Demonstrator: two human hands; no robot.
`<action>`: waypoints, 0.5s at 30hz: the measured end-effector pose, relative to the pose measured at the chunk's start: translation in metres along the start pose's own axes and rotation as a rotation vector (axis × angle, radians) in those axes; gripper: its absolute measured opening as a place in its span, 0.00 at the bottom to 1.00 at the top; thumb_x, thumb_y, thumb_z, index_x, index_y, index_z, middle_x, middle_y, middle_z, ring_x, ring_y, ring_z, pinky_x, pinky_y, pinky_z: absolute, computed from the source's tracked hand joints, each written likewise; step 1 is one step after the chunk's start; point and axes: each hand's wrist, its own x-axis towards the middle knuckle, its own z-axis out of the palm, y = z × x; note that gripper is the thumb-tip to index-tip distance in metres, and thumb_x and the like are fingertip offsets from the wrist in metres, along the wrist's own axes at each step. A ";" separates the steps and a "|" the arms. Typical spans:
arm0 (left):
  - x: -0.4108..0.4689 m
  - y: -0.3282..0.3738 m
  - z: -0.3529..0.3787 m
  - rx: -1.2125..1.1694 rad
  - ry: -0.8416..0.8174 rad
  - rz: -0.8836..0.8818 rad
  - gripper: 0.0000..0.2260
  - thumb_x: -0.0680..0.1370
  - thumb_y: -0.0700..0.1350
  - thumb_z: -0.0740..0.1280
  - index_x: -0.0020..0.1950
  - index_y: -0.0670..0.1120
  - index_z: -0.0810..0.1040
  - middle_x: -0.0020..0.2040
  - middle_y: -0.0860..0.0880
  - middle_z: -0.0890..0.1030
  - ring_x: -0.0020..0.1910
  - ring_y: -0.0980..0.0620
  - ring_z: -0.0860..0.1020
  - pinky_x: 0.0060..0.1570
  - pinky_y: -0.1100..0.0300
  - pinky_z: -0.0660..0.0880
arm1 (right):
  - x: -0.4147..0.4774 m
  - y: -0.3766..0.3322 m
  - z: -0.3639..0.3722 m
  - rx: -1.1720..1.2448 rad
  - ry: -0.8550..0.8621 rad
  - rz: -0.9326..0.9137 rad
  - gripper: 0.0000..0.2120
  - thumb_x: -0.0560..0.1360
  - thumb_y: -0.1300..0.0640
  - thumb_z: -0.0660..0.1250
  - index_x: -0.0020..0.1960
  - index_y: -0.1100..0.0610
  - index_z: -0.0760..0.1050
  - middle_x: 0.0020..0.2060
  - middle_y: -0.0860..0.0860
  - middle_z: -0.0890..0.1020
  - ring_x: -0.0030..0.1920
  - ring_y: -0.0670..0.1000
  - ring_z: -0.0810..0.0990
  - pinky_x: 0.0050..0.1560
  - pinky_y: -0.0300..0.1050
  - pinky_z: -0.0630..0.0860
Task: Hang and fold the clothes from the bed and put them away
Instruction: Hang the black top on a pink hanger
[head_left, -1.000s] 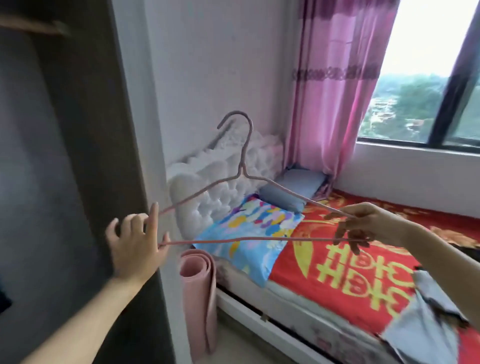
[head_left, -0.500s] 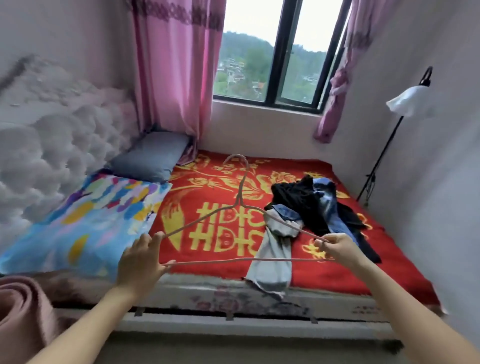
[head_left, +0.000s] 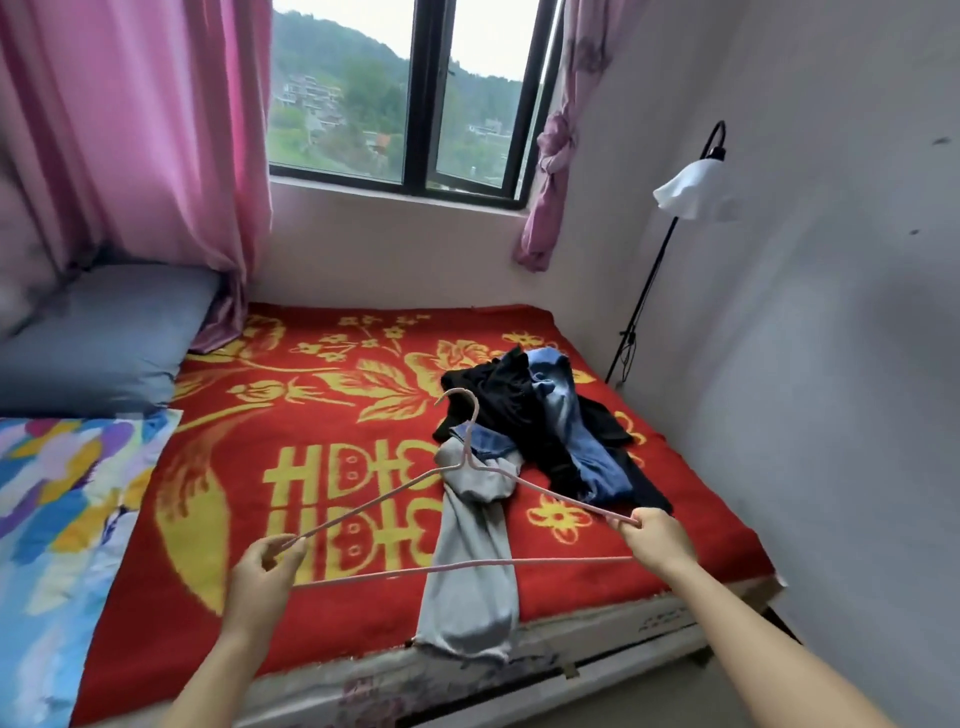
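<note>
Pink wire hanger (head_left: 466, 464) held low over the bed, flat-ish, hook pointing to 12 o'clock toward the window (head_left: 421, 93). Left hand (head_left: 265, 571) at 7 o'clock of the frame, fingers curled, pinching the hanger's left corner. Right hand (head_left: 657, 538) at 4 o'clock, fingers closed round the right corner. Both forearms bare.

Clothes pile sits on the red-and-gold blanket (head_left: 311, 395), at 2 o'clock from the bed's middle: black garment (head_left: 519, 400) at the far end, blue jeans (head_left: 576, 441) draped across it, grey garment (head_left: 467, 608) trailing from the pile toward 6 o'clock and hanging over the near bed edge. The hanger's hook and neck overlap the pile in view; whether they touch it, cannot tell.

Grey-blue pillow (head_left: 98, 338) at 10 o'clock, multicoloured pillow (head_left: 57, 509) at 8 o'clock. Pink curtain (head_left: 130, 130) at 11 o'clock. Floor lamp (head_left: 693, 189) with white shade at 2 o'clock, against the wall.
</note>
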 end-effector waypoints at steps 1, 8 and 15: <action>0.006 0.003 0.012 -0.068 0.035 -0.060 0.08 0.79 0.43 0.65 0.52 0.39 0.77 0.45 0.42 0.76 0.47 0.45 0.72 0.46 0.53 0.67 | 0.006 0.004 -0.001 -0.014 0.009 0.019 0.19 0.77 0.47 0.63 0.30 0.54 0.66 0.31 0.49 0.74 0.38 0.54 0.74 0.33 0.44 0.63; 0.037 0.025 0.115 -0.168 0.053 -0.238 0.10 0.80 0.41 0.61 0.39 0.43 0.75 0.33 0.47 0.67 0.32 0.50 0.65 0.32 0.55 0.62 | 0.071 0.063 -0.015 0.040 -0.003 0.162 0.19 0.75 0.52 0.67 0.28 0.55 0.65 0.30 0.52 0.73 0.39 0.55 0.72 0.38 0.43 0.64; 0.052 0.026 0.245 -0.134 0.099 -0.214 0.09 0.79 0.39 0.61 0.40 0.40 0.76 0.32 0.47 0.67 0.32 0.49 0.64 0.31 0.56 0.60 | 0.169 0.150 -0.022 0.067 -0.078 0.191 0.17 0.74 0.50 0.67 0.31 0.55 0.66 0.30 0.50 0.74 0.39 0.55 0.74 0.36 0.43 0.65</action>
